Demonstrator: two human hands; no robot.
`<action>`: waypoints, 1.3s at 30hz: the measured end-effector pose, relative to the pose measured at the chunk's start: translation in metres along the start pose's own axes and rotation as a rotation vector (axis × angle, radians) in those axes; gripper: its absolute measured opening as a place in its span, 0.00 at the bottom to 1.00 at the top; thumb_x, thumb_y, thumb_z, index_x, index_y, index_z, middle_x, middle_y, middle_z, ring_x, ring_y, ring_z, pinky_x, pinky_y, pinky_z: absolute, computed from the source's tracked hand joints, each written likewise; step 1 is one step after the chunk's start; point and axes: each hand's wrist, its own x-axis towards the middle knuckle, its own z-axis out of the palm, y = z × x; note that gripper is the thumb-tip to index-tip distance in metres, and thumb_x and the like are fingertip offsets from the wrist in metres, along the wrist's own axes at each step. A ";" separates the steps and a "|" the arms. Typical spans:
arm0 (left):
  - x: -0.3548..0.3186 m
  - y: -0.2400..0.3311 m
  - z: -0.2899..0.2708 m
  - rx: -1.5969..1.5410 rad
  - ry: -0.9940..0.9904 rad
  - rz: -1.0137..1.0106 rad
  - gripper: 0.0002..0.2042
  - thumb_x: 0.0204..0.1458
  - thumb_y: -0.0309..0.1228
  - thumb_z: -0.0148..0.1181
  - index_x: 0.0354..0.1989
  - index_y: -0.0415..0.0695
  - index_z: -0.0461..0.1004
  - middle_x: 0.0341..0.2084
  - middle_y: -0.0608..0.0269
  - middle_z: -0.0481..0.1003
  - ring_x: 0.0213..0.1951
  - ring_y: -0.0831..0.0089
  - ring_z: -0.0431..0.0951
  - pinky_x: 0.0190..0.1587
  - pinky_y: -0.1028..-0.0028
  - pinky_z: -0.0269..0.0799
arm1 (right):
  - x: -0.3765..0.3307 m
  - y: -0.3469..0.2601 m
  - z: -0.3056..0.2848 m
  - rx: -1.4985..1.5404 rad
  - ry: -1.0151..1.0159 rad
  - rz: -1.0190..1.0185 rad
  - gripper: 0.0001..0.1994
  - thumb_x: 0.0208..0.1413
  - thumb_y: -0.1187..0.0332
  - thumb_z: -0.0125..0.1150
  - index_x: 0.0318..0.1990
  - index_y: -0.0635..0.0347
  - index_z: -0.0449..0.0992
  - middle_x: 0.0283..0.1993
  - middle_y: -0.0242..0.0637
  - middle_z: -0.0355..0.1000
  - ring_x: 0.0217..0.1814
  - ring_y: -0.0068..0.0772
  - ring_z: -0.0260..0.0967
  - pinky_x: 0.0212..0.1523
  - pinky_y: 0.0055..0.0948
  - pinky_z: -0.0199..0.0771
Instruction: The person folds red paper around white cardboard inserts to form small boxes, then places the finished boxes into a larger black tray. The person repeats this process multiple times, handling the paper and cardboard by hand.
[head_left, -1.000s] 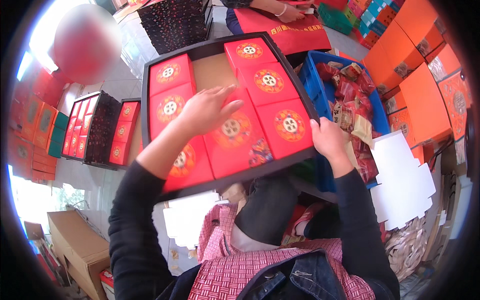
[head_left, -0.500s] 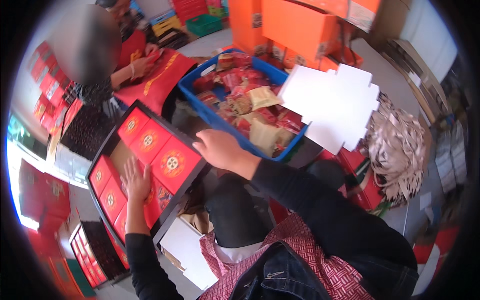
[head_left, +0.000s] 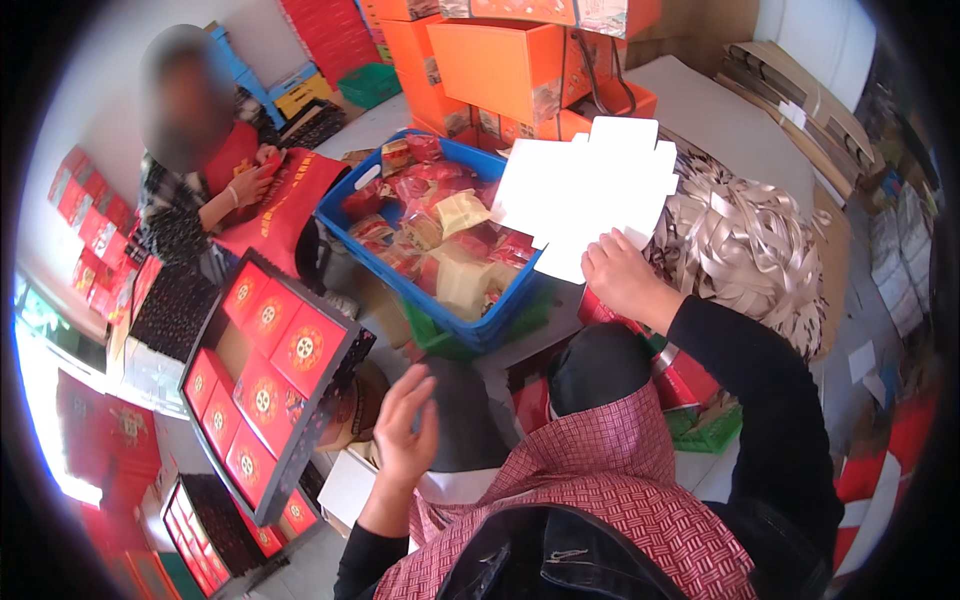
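My left hand (head_left: 402, 435) is in the air above my left knee, fingers stretched and apart, holding nothing. It is nearest a black-rimmed tray (head_left: 330, 420), tilted on my left, that holds several square red boxes (head_left: 262, 400) with round gold emblems. Brown bottom shows in a gap between them. Out to the right, my right hand (head_left: 628, 280) has its fingers closed over the near edge of a flat white cardboard blank (head_left: 600, 185) with cut tabs. Its thumb is hard to make out. The blank overlaps the right side of a blue tub (head_left: 420, 285).
Red and cream packets (head_left: 462, 212) fill the tub. Beige ribbons (head_left: 745, 250) are heaped at the right. Orange boxes (head_left: 500, 70) stand behind. Across from me sits a co-worker in a red apron (head_left: 275, 210), hands on a small red thing. Another black tray (head_left: 205, 530) stands low left.
My left hand has left the boxes in the tray and drawn back toward my lap. My right hand has moved from the tray's edge to the white blank. The view has shifted.
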 end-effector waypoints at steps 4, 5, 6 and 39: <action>0.004 0.037 0.013 -0.014 -0.035 0.010 0.12 0.46 0.15 0.58 0.40 0.36 0.77 0.46 0.48 0.76 0.50 0.56 0.76 0.53 0.67 0.70 | 0.020 0.014 -0.097 0.124 0.162 0.127 0.07 0.48 0.71 0.52 0.31 0.64 0.75 0.30 0.42 0.73 0.36 0.42 0.71 0.48 0.44 0.70; 0.002 0.036 0.010 -0.016 -0.024 -0.041 0.12 0.46 0.15 0.58 0.40 0.36 0.77 0.46 0.48 0.76 0.51 0.56 0.76 0.53 0.67 0.70 | 0.014 0.021 -0.131 0.223 0.310 0.134 0.07 0.47 0.74 0.52 0.32 0.63 0.76 0.31 0.42 0.73 0.36 0.42 0.72 0.48 0.43 0.70; -0.005 0.033 0.006 -0.015 -0.016 -0.095 0.12 0.46 0.16 0.58 0.40 0.36 0.77 0.46 0.48 0.76 0.52 0.56 0.76 0.53 0.67 0.70 | 0.005 0.028 -0.162 0.332 0.454 0.141 0.08 0.46 0.76 0.53 0.34 0.62 0.76 0.31 0.42 0.74 0.36 0.42 0.73 0.47 0.42 0.70; -0.071 0.091 -0.035 -0.679 -0.207 -0.835 0.15 0.53 0.21 0.61 0.49 0.33 0.72 0.37 0.58 0.79 0.38 0.76 0.78 0.44 0.75 0.74 | 0.027 -0.068 -0.154 1.270 -0.532 -0.122 0.11 0.53 0.67 0.61 0.39 0.65 0.77 0.36 0.40 0.77 0.36 0.26 0.72 0.38 0.27 0.71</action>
